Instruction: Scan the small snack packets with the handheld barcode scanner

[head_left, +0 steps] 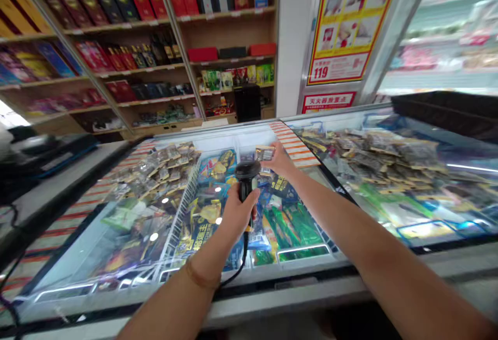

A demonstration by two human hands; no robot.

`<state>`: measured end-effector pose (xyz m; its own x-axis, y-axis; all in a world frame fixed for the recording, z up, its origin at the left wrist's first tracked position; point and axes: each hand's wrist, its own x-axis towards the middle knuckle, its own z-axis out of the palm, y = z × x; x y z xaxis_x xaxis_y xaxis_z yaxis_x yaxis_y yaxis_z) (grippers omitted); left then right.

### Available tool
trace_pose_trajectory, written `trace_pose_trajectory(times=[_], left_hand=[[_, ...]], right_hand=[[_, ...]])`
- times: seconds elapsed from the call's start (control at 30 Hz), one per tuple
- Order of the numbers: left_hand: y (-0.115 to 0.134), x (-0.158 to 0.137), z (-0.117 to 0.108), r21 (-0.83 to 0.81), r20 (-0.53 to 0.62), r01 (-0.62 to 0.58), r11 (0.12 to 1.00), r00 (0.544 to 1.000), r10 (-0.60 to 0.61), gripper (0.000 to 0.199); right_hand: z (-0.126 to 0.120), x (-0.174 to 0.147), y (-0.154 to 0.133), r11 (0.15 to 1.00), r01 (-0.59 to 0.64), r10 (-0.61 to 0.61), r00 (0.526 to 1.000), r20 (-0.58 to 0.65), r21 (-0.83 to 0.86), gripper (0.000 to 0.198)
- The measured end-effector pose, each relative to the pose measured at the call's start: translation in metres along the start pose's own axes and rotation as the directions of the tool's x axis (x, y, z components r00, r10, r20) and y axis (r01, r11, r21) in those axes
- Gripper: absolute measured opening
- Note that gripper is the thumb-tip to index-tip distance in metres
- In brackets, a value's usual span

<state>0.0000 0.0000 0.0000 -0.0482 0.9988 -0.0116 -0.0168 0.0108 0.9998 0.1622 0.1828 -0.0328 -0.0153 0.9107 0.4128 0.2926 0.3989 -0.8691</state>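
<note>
My left hand (236, 210) is wrapped round the handle of a black barcode scanner (247, 170), and a black cable (244, 257) hangs from its base. The scanner's head points away from me. Just beyond it and to the right, my right hand (280, 161) pinches a small snack packet (264, 153) by its right edge, with the packet's printed face partly blurred. Beneath both hands lies a chest freezer (303, 267) with colourful bags inside, among them green bags (293, 226) and a yellow-and-dark bag (204, 220).
Small packets lie heaped at left (167, 166) and right (381, 155). A black long object (447, 114) rests on the freezer's right side. Dark equipment (50, 158) stands on the left counter. Behind are shelves (229, 15) of boxes and a red-and-yellow poster (350, 23).
</note>
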Motion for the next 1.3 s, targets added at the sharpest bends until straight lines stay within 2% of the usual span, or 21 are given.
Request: trace_pose_trajectory(times=[0.1,0.17,0.3,0.43,0.53,0.93,1.1,1.3], left_hand=[[0.001,0.002,0.001,-0.023,-0.014,0.002,1.0,1.0,-0.003,0.049],[0.001,0.002,0.001,-0.024,-0.007,0.003,1.0,1.0,-0.003,0.049],[0.0,0.0,0.001,0.01,0.053,0.013,1.0,0.998,-0.014,0.046],[0.004,-0.005,0.002,0.1,0.113,0.025,0.995,0.993,-0.036,0.041],[0.011,-0.01,0.004,0.179,0.144,0.034,0.983,0.988,-0.06,0.038],[0.015,-0.014,0.005,0.247,0.175,0.023,0.969,0.982,-0.068,0.035],[0.013,-0.013,0.005,0.233,0.185,0.025,0.972,0.98,-0.069,0.039],[0.012,-0.012,0.004,0.25,0.186,0.03,0.968,0.979,-0.079,0.033]], right_hand=[[-0.002,0.004,-0.009,0.986,0.085,-0.078,0.995,-0.055,0.143,0.058],[-0.003,0.006,-0.012,0.982,0.101,-0.096,0.995,-0.038,0.16,0.045],[-0.006,0.006,-0.008,0.991,0.012,-0.028,0.992,0.124,0.133,0.03],[-0.008,0.004,-0.004,0.986,-0.109,0.09,0.984,0.152,0.123,0.035],[-0.008,0.002,-0.005,0.977,-0.153,0.127,0.977,0.172,0.149,0.039],[-0.009,0.004,-0.005,0.97,-0.124,0.105,0.99,0.097,0.207,0.038],[-0.008,0.004,-0.006,0.962,-0.14,0.122,0.989,0.087,0.236,0.039],[-0.008,0.004,-0.005,0.957,-0.126,0.106,0.99,0.09,0.262,0.043]])
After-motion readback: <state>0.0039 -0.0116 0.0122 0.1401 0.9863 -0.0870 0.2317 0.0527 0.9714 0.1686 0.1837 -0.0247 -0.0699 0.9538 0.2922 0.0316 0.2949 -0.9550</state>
